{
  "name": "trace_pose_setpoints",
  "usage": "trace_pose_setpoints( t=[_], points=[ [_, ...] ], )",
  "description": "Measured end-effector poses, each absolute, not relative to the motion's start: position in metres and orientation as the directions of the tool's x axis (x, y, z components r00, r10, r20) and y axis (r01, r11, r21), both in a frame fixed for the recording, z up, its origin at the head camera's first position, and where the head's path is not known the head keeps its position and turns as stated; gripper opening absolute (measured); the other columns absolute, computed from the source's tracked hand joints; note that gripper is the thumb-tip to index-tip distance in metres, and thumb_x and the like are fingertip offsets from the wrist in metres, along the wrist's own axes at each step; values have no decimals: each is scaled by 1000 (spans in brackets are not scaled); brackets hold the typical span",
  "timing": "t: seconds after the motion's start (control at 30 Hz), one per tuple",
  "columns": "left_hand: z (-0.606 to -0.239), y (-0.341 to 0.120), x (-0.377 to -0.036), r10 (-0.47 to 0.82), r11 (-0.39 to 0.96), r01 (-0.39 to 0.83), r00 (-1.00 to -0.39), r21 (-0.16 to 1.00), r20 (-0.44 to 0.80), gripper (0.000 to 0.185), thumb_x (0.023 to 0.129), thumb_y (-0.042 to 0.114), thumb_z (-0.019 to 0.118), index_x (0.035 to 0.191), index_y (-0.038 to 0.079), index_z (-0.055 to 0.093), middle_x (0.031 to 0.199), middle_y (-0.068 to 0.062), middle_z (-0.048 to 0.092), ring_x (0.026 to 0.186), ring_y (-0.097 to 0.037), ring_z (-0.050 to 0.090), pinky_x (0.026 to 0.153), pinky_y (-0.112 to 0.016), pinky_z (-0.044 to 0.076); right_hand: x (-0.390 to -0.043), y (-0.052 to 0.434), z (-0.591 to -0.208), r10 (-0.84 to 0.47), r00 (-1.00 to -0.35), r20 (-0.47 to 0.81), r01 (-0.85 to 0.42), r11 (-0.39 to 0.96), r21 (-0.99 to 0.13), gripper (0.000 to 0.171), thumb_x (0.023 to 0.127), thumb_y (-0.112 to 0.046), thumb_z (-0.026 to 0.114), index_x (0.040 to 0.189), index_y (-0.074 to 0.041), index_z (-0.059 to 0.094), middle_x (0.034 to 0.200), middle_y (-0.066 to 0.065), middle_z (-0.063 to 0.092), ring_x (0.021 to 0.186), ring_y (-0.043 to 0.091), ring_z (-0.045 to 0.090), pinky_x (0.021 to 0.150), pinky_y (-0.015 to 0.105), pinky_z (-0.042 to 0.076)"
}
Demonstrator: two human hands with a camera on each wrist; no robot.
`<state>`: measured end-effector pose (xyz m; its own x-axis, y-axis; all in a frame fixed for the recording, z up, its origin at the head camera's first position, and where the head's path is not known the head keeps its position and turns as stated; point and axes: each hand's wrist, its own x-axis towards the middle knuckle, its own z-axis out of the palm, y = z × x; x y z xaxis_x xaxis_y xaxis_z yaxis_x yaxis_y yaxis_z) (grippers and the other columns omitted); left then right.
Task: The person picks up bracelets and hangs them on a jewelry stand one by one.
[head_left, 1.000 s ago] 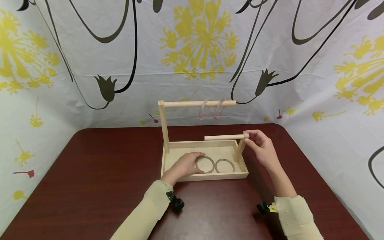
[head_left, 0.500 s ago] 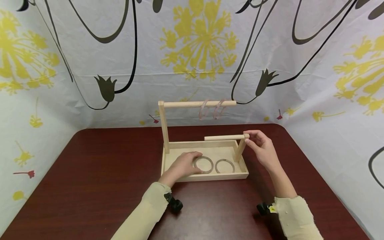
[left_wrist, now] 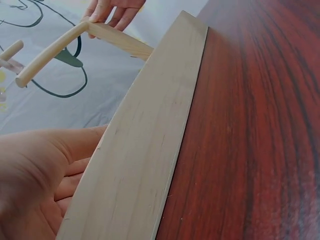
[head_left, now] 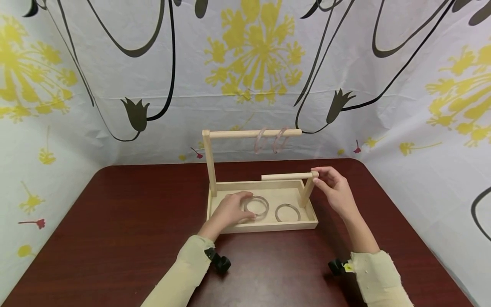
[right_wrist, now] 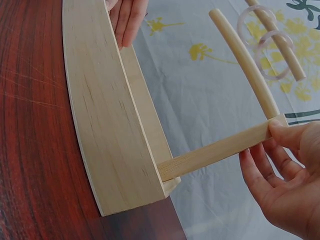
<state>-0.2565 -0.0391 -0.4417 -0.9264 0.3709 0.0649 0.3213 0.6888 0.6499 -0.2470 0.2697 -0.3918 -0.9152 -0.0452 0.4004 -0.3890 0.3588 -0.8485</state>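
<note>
A light wooden tray (head_left: 268, 227) stands mid-table, with a tall post and rod at its left and a short post (head_left: 306, 192) with a short rod (head_left: 287, 175) at its right. My left hand (head_left: 245, 208) reaches into the tray and pinches a silver ring (head_left: 258, 205) by its left edge. A second silver ring (head_left: 287, 212) lies flat beside it. My right hand (head_left: 317, 178) pinches the top of the short post (right_wrist: 220, 150). Two clear pink bangles (head_left: 270, 140) hang on the tall rod (head_left: 238, 134). The left wrist view shows only the tray's front wall (left_wrist: 145, 150) and my palm.
The tray sits on a dark red wooden table (head_left: 126, 221) with rounded far corners. A white cloth backdrop (head_left: 115, 85) printed with yellow and black flowers closes in the back and both sides. Black wrist cameras (head_left: 219, 262) are strapped over cream sleeves.
My left hand has drawn the silver ring a little leftward and toward the tray's back, away from the second ring. The right hand has stayed on the short post.
</note>
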Motion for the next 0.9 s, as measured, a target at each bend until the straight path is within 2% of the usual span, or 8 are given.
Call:
trace_pose_setpoints(
  t=[0.3, 0.5, 0.63, 0.9],
  points=[
    [-443, -45, -258, 307, 597, 269, -947, 756, 95, 63, 80, 29, 85, 135, 10, 62, 134, -7, 66, 123, -31, 62, 104, -43, 50, -247, 269, -392, -44, -914, 404, -392, 360, -847, 29, 97, 2, 60, 125, 6, 58, 110, -22, 62, 99, -8, 58, 82, 7, 49],
    [-439, -48, -258, 262, 501, 232, -959, 834, 109, 58, 80, 28, 84, 131, 10, 64, 129, -8, 69, 119, -31, 65, 101, -44, 52, -248, 269, -391, -41, -913, 407, -394, 359, -846, 28, 97, 1, 59, 125, 7, 58, 108, -22, 63, 95, -7, 58, 81, 7, 49],
    [-437, -50, -259, 243, 421, 174, -967, 890, 74, 56, 81, 26, 84, 132, 9, 64, 131, -10, 67, 123, -31, 63, 103, -42, 52, -248, 269, -391, -38, -915, 401, -388, 349, -853, 29, 97, 2, 59, 126, 7, 58, 108, -21, 63, 96, -7, 58, 81, 8, 49],
    [-436, -54, -261, 260, 250, 123, -964, 960, 55, 56, 84, 15, 81, 134, 0, 60, 137, -18, 62, 130, -33, 57, 110, -41, 46, -247, 269, -392, -48, -912, 407, -397, 347, -850, 30, 97, 1, 59, 126, 8, 57, 109, -22, 63, 98, -6, 58, 81, 7, 49]
  ],
)
